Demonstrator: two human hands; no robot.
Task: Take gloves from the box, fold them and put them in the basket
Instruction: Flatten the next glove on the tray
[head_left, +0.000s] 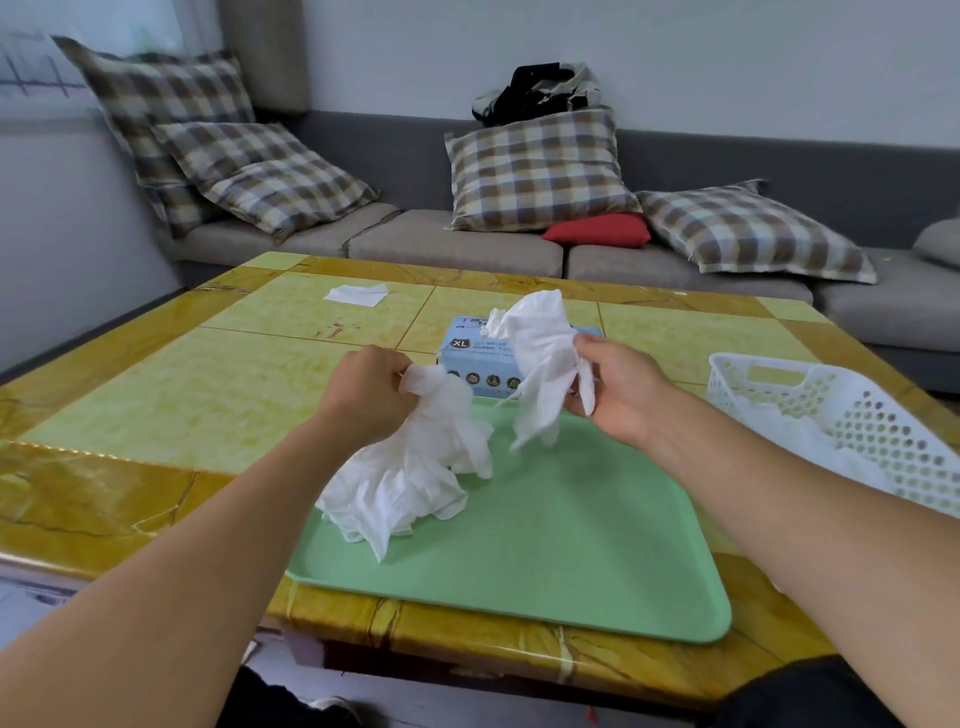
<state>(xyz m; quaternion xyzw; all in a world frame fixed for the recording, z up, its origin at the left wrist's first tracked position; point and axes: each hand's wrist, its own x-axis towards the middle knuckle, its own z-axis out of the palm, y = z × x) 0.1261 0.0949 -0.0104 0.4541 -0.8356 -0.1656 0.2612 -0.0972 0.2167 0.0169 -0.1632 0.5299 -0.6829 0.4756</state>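
gloves (410, 483) in a clump, pinched by left hand (371, 397), trailing onto green tray (571, 545); single glove (540, 364) gripped by right hand (618, 387), above box (467, 358). separate fully, flatten on tray before folding; basket (841, 410) at right.

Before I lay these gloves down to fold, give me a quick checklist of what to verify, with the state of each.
1. Left hand grips its bunch of white gloves: ok.
2. Right hand grips its white glove: ok.
3. The two lots are separated: cannot tell; a thin strand seems to run between them.
4. Left bunch is a single glove: not ok, it looks like several clumped together.
5. Bare folding room on the green tray: ok.
6. Basket stands near the right arm, top open: ok.
7. Glove box stands behind the tray: ok.
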